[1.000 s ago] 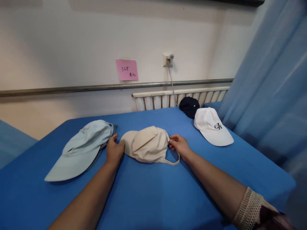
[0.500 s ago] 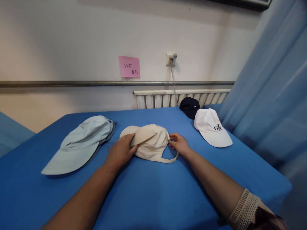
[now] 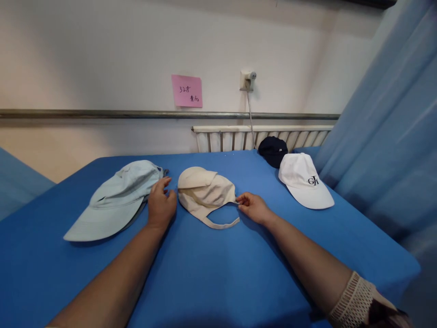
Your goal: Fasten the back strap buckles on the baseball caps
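A beige baseball cap [image 3: 208, 189] lies flattened on the blue-covered bed, its brim folded back on the left side. Its back strap hangs loose toward me, one end free. My right hand [image 3: 254, 208] pinches the cap's back edge near the strap fastening. Just left of the cap, my left hand [image 3: 161, 203] is open, fingers apart, touching nothing I can make out. Beside it rests a light blue cap [image 3: 119, 196], brim pointing toward the lower left, with something grey partly showing beneath it.
A white cap [image 3: 303, 182] with black letters sits at the right, a navy cap [image 3: 273, 151] behind it. A white radiator [image 3: 221, 139] and a metal rail [image 3: 136, 114] run along the wall. Blue curtain [image 3: 385, 136] hangs at the right.
My left hand closed over the beige cap's brim, then came away to the left. The cap has turned and shifted, its brim now folded back, and the strap has come loose at one end.
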Motion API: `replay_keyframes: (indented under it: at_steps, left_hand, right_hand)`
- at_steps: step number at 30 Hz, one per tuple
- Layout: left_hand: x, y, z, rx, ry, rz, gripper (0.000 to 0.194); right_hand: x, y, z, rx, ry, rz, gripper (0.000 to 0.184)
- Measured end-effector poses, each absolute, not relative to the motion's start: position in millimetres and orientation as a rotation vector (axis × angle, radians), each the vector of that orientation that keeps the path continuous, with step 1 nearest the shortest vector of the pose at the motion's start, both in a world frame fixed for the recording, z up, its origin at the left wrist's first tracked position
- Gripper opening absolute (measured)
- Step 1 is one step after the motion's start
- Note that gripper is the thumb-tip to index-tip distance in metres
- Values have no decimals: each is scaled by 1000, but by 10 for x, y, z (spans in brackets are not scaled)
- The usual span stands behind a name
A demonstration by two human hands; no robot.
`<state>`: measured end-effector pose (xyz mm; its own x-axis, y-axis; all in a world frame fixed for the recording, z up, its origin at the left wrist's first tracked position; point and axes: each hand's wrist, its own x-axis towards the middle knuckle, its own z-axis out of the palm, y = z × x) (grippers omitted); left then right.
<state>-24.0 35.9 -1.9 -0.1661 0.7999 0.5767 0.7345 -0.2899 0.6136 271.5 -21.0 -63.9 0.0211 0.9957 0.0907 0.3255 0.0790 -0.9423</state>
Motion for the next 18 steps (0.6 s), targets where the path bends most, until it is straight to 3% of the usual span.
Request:
replay_keyframes:
  at_steps: [2,5,9,13,18]
  left_hand:
    - [-120,150,26,2081,1691,1475,37]
    - [117,-237,25,2301,1387,1159,27]
    - [348,-618,-48,2516,1001,743,29]
    - [389,-652,-80,2509,956,584,30]
    - [364,-571,-70,2361,1069,676,24]
  right_hand:
    - [2715,-224,-623,-1424,-1497,889,20]
    - [2713,-218,-624,-1424,-1542,829,17]
    - [2704,-194,-618,-1348,-1507,930,6]
    - [2656,-277,-491,-1174,-1415,1224,20]
    - [2554,-474,-317,-930,-1356,1541,36]
